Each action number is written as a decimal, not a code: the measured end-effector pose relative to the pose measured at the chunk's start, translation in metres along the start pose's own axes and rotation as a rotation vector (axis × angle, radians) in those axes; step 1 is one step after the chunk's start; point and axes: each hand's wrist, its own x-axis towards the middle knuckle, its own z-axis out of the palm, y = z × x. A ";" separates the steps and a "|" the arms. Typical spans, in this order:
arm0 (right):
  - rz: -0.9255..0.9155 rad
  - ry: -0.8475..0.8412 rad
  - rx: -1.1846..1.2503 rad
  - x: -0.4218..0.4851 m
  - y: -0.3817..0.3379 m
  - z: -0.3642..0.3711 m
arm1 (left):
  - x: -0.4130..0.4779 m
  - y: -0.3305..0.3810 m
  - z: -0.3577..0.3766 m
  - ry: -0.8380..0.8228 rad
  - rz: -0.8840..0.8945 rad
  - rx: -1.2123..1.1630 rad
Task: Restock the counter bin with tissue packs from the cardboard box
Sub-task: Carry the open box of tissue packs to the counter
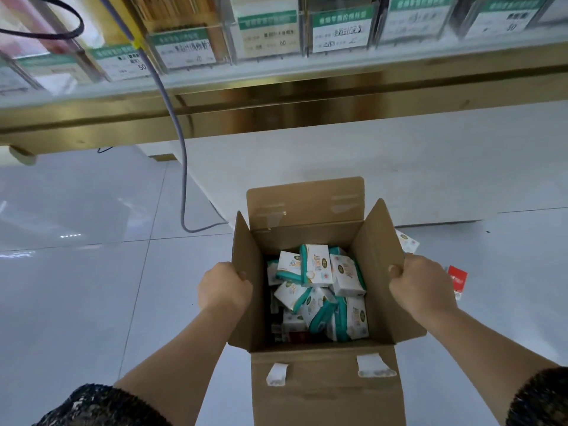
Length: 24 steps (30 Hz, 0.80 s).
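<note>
While the cardboard box (pixel 325 392) sits open over the tiled floor (pixel 92 287), the head view looks straight down into it. The left hand (pixel 226 290) is curled over the rim of the left wall. The right hand (pixel 419 287) is curled over the edge of the right flap. Both hands hold the box and nothing else. Inside lie the tissue packs (pixel 316 265), white with teal ends, tumbled at all angles and filling only the lower part. One more pack (pixel 407 241) lies on the floor just beyond the right flap, and a red packet (pixel 458 278) lies beside the right hand.

The packs look light and soft in smooth film, so I judge they will give under the fingers and may slip. Taking one across its short sides should do. The box is stiff at its folds but the flaps bend, so lifting by a flap alone could let it tilt. A hold low on the walls seems safer.

At the far side the gold-trimmed front (pixel 276 99) of the surface overhangs a white base, with price labels (pixel 339 35) behind clear dividers above. Which compartment is the counter bin I cannot tell. A grey cable (pixel 185 186) hangs at the far left and trails onto the floor. The floor to the left and right gives open room, and the overhanging edge is the thing to clear when rising.
</note>
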 end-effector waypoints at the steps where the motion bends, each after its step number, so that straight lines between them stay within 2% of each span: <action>1: -0.003 0.007 -0.003 0.002 0.000 0.002 | 0.001 0.002 0.001 0.006 0.002 0.000; 17: -0.013 -0.004 -0.020 0.008 0.011 0.009 | 0.001 0.003 0.001 0.005 -0.020 0.037; 24: 0.046 -0.095 0.076 0.008 0.023 -0.004 | -0.001 -0.005 -0.001 -0.033 -0.032 -0.017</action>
